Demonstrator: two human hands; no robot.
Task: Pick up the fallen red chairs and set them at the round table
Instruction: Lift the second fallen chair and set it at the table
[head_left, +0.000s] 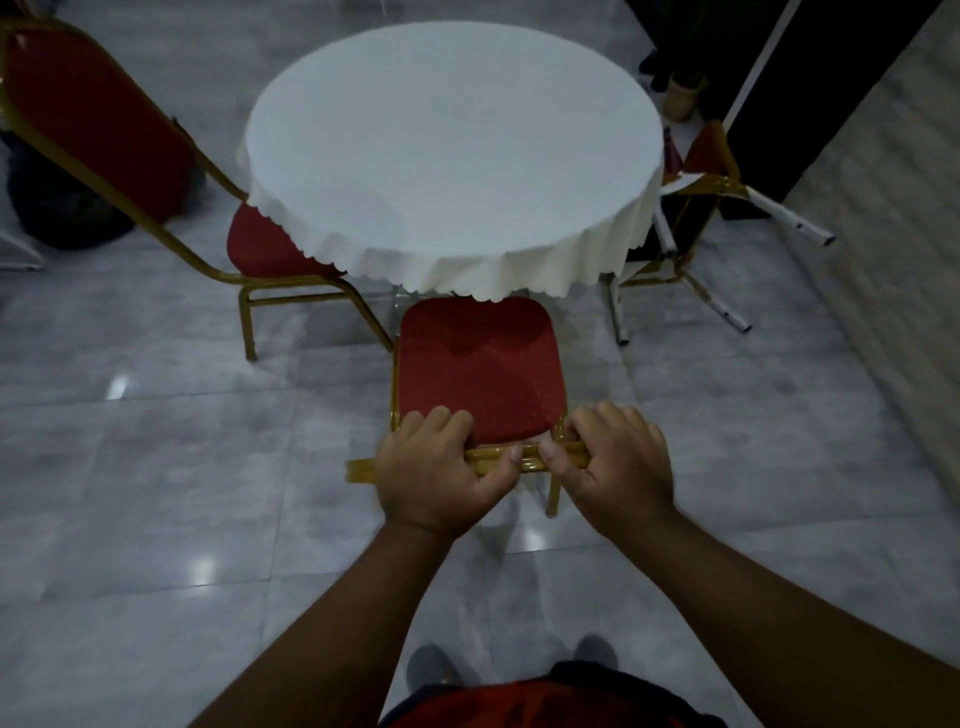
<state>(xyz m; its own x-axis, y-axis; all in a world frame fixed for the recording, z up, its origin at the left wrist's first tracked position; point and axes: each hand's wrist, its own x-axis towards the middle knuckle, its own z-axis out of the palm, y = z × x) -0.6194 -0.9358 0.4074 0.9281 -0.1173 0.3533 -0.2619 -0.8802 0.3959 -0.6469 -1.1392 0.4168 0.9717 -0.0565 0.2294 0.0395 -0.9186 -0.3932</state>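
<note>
A red chair with a gold frame (478, 364) stands upright right in front of me, its seat front tucked under the white cloth of the round table (452, 156). My left hand (436, 467) and my right hand (613, 462) both grip the top bar of its backrest, side by side. A second red chair (119, 145) stands upright at the table's left, its seat partly under the cloth. A third red chair (706, 171) lies tipped over at the table's right, its white-tipped legs pointing out.
The floor is glossy grey marble tile (156, 467). A dark bag (57, 208) lies behind the left chair. A textured wall (893, 234) runs along the right, with a dark panel (810, 93) beyond the fallen chair. My shoes show at the bottom.
</note>
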